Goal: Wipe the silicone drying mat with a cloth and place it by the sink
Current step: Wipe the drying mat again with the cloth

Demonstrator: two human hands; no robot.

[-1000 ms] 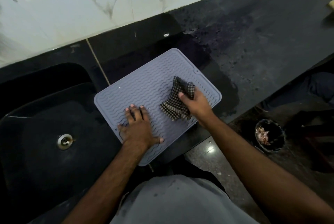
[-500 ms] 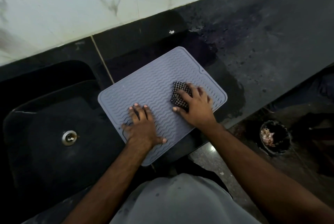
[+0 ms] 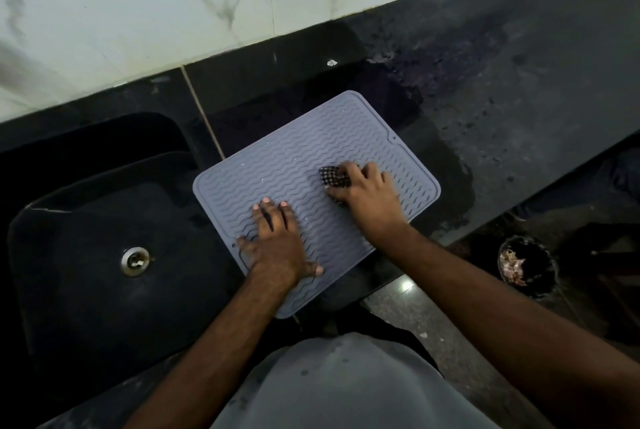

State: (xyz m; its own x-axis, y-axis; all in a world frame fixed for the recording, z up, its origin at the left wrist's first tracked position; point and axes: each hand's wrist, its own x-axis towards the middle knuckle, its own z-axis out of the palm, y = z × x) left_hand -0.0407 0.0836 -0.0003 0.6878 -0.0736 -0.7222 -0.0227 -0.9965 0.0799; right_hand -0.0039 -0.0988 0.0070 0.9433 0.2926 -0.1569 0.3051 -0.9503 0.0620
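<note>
Right grip (image 3: pixel 367 198) is pinching the checked cloth (image 3: pixel 333 177) against the silicone mat (image 3: pixel 304 165); left grip (image 3: pixel 277 238) is pressing flat, fingers spread. Mat is lying on the desk (image 3: pixel 519 99) beside the sink (image 3: pixel 104 255). Wiping appears underway; final placement remains.

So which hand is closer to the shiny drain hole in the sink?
The left hand. It presses flat on the mat's sink-side end, just right of the drain. The right hand holds the cloth farther away.

A dark stone counter (image 3: pixel 519 89) – wet in patches – carries the grey silicone mat (image 3: pixel 294 165), beside the sink (image 3: pixel 104 220).
</note>
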